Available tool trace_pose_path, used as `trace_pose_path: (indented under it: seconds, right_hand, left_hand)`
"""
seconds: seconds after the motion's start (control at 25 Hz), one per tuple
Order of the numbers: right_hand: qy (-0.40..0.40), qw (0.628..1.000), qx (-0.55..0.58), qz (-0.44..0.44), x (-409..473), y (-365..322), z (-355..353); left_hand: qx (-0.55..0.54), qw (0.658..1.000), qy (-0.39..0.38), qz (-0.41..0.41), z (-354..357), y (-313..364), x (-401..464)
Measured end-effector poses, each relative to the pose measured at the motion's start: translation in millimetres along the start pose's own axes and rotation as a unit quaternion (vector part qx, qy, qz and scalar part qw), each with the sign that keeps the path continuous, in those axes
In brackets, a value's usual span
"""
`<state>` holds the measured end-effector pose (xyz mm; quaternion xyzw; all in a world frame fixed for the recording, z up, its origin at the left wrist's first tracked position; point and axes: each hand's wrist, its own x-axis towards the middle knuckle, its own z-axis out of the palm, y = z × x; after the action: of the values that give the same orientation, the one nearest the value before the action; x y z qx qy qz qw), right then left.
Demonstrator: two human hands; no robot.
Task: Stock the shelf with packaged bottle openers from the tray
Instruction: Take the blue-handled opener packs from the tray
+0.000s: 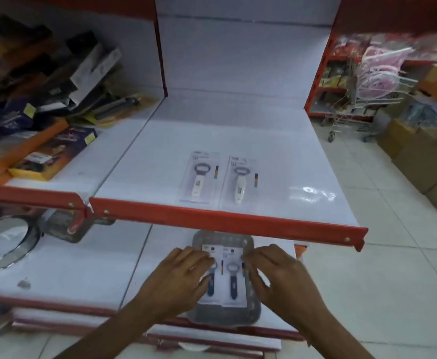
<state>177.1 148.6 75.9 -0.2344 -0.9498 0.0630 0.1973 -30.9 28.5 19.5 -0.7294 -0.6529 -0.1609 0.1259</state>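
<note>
Two hands, left (183,274), right (277,270), spread open, flanking openers (223,275) on tray (225,313); shelf (277,141) roomy.

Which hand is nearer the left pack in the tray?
Left. The left hand lies over the left pack, covering its left part. The right hand is at the right pack's far edge.

Both hands, left (183,274) and right (274,272), reach forward, palms down, fingers spread.

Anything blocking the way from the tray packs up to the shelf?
Only the shelf's red front lip, which overhangs the tray. The dark-handled packs must come out toward the person first. The shelf has bare space beside the two white-handled packs.
</note>
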Motion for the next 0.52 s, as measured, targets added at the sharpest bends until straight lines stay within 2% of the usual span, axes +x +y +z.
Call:
trace_pose_path:
  seconds: [0.12, 0.2, 0.28, 0.36, 0.52]
  right_hand:
    - [-0.186, 0.975, 0.04, 0.111, -1.7, 25.2, 84.1]
    - [-0.268, 0.953, 0.058, 0.128, 6.6, 42.1, 131.4]
    - [-0.299, 0.951, 0.018, 0.077, 18.8, 54.2, 167.8]
    - [-0.303, 0.951, -0.041, 0.032, 29.7, 62.8, 191.5]
    - [-0.301, 0.951, -0.059, 0.041, 35.9, 68.4, 204.5]
  left_hand:
    - [-0.046, 0.976, -0.193, -0.09, 57.6, -5.6, 1.1]
    - [-0.052, 0.955, -0.278, -0.086, 89.6, -12.8, 15.4]
    - [-0.06, 0.93, -0.351, -0.085, 116.7, -21.5, 32.4]
    - [-0.037, 0.915, -0.392, -0.083, 141.7, -29.1, 39.8]
    - [0.036, 0.913, -0.401, -0.062, 171.3, -35.9, 36.4]
